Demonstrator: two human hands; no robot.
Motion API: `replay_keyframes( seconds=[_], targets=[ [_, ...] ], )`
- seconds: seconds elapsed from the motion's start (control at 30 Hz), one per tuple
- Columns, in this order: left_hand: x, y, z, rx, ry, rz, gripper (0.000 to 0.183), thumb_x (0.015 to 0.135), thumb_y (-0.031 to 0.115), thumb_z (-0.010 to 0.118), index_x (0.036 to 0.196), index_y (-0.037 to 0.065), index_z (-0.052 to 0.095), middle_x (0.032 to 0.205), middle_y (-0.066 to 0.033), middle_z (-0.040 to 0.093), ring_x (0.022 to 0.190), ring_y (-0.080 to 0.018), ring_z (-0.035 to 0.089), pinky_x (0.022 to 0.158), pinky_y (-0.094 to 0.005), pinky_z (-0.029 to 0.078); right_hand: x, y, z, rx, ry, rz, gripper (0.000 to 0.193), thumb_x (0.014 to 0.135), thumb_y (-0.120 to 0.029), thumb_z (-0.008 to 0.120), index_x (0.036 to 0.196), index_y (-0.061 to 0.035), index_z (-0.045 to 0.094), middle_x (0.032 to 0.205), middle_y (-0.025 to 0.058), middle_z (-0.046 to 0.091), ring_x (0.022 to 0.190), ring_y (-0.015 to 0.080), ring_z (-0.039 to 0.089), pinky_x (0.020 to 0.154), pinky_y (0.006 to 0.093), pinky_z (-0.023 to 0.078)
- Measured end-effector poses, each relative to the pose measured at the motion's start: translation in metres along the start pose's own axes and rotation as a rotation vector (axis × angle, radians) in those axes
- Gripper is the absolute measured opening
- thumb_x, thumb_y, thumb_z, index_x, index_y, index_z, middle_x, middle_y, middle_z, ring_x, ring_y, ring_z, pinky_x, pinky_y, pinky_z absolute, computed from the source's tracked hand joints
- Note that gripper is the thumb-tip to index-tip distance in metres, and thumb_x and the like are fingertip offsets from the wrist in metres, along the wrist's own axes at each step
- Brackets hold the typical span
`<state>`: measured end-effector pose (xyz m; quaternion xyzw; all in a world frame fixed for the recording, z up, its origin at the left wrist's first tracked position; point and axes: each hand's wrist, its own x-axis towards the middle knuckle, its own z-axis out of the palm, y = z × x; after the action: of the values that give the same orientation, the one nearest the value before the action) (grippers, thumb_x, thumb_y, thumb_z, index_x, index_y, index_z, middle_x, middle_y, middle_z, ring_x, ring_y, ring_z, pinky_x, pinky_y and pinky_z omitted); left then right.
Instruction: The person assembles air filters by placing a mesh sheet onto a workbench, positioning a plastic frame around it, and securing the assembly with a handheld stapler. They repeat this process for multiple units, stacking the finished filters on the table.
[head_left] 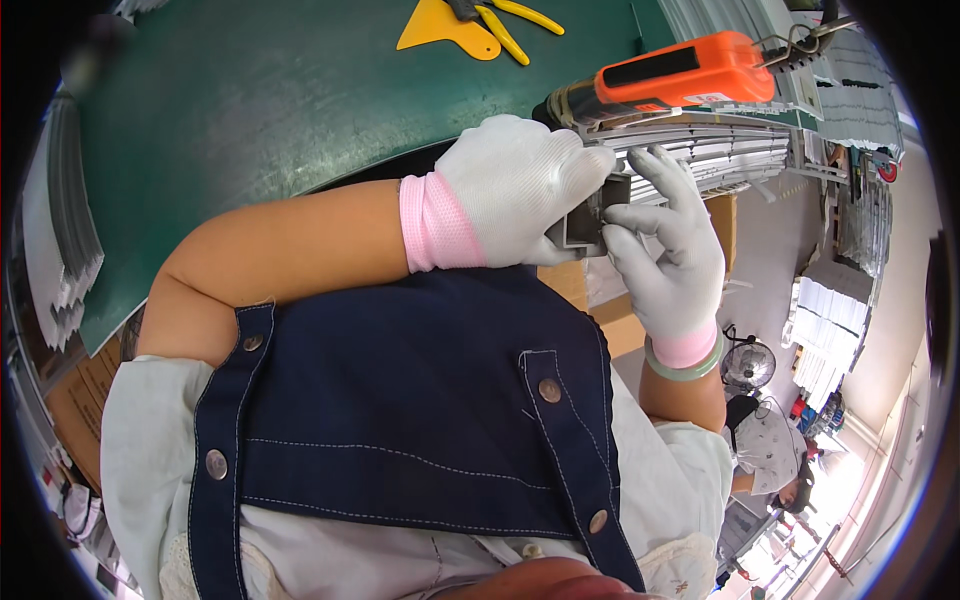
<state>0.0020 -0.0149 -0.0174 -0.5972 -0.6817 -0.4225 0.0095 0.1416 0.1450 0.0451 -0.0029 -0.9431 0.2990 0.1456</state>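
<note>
My left hand [520, 190], in a white knit glove with a pink cuff, is closed round a grey hollow piece with a box-shaped opening [580, 228]. My right hand [675, 245], gloved alike, comes to the open side of that piece. Its thumb and forefinger are pinched together at the rim, while other fingers reach upward. Whatever is between those fingertips is too small to make out. Just beyond both hands hangs an orange and black electric screwdriver [690, 75], its dark nose close to my left knuckles.
On the green table [250, 110] lie a yellow scraper [445, 30] and yellow-handled pliers [505, 38]. Long white strips [740, 150] are stacked at the right, with more sheets [65, 220] at the left edge. A fan [748, 363] and another person [770, 448] are farther right.
</note>
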Motion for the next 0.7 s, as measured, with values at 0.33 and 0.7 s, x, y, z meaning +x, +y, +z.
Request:
replay_keyframes(
  seconds=[0.33,0.7],
  targets=[
    [0.002,0.002,-0.004,-0.007,-0.051,-0.047,0.07,0.068,0.03,0.087,0.123,0.005,0.053,0.08,-0.013,0.062,0.073,-0.0356,0.064,0.064,-0.0448,0.052,0.009,-0.011,-0.009,-0.41,-0.032,-0.256,0.021,0.068,-0.003,0.073,0.089,-0.0074,0.07,0.126,0.0164,0.063,0.123,0.0429,0.053,0.102,0.0626,0.034],
    [0.0,0.001,-0.002,0.004,-0.011,-0.015,0.072,0.065,0.03,0.088,0.122,0.003,0.052,0.083,-0.0146,0.063,0.075,-0.0362,0.065,0.066,-0.0452,0.053,-0.016,-0.014,-0.006,-0.48,-0.099,-0.264,0.041,0.068,-0.003,0.066,0.108,-0.0048,0.068,0.129,0.0203,0.058,0.121,0.0451,0.051,0.102,0.0665,0.031]
  ],
)
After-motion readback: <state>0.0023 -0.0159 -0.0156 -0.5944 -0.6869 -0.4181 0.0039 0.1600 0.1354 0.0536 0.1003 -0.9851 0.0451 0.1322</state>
